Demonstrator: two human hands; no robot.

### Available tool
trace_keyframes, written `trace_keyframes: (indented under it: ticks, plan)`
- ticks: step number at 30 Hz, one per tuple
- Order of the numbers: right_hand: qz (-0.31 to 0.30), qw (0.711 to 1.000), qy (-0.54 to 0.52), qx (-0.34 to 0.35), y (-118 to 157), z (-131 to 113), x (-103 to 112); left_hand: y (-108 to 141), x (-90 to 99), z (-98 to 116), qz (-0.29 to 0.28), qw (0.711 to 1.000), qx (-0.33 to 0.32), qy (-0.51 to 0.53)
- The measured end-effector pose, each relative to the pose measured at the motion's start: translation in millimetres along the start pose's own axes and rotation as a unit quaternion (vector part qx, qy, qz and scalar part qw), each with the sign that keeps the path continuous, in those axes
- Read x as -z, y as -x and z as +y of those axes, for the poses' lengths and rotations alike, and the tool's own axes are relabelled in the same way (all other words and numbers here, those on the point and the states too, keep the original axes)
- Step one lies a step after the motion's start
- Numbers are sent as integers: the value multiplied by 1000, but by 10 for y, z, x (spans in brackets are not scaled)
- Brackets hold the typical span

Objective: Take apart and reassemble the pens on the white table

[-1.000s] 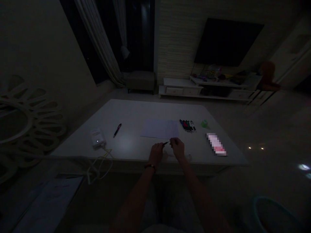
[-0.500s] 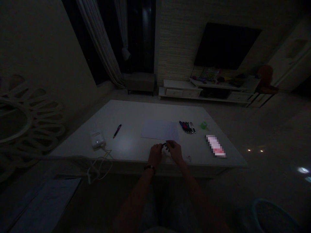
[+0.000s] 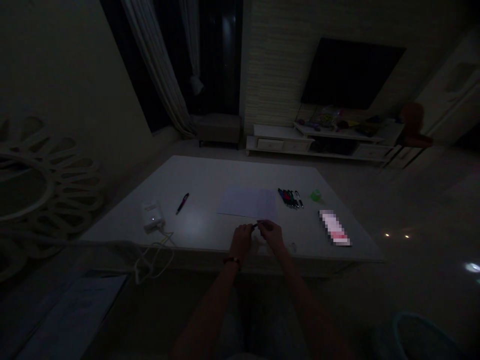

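Over the near edge of the white table point(image 3: 202, 175), both my hands meet at a small dark pen point(image 3: 255, 226). My left hand point(image 3: 241, 238) is closed around one end of it. At the other end, the fingers of my right hand point(image 3: 271, 235) pinch it; the dim light hides the finer detail. Just beyond my hands lies a sheet of paper point(image 3: 240, 202), lined with writing on its right part. A row of several pens point(image 3: 288, 198) lies to the right of the paper. One more pen point(image 3: 182, 203) rests alone on the left.
A white box-shaped device point(image 3: 151, 216) with cables point(image 3: 159, 245) stands at the table's left. On the right are a small green object point(image 3: 315, 195), a phone point(image 3: 334, 228) with a blurred screen, and a small clear object point(image 3: 293, 246) near the front edge.
My right hand has shifted slightly and its fingers have drawn closer around the pen's end. The view has moved a little; the things on the table lie as before.
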State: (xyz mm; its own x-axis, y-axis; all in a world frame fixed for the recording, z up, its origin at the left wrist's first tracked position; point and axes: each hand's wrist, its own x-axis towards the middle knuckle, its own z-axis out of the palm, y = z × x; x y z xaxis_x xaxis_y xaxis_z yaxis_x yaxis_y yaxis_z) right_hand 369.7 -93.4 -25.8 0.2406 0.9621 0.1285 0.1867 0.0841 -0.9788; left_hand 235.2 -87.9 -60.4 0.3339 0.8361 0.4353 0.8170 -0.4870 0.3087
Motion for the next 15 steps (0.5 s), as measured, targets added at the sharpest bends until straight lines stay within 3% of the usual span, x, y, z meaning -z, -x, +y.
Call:
trace_keyframes:
  ticks: [3, 6, 15]
  plan:
    - [40, 999, 12, 10, 16, -6, -9, 1, 9, 0, -6, 1000, -5, -3]
    - [22, 1000, -10, 13, 26, -13, -23, 2, 23, 3, -7, 1000, -6, -3]
    - [46, 998, -48, -16, 26, 29, -8, -1, 39, 12, -3, 1000, -6, -4]
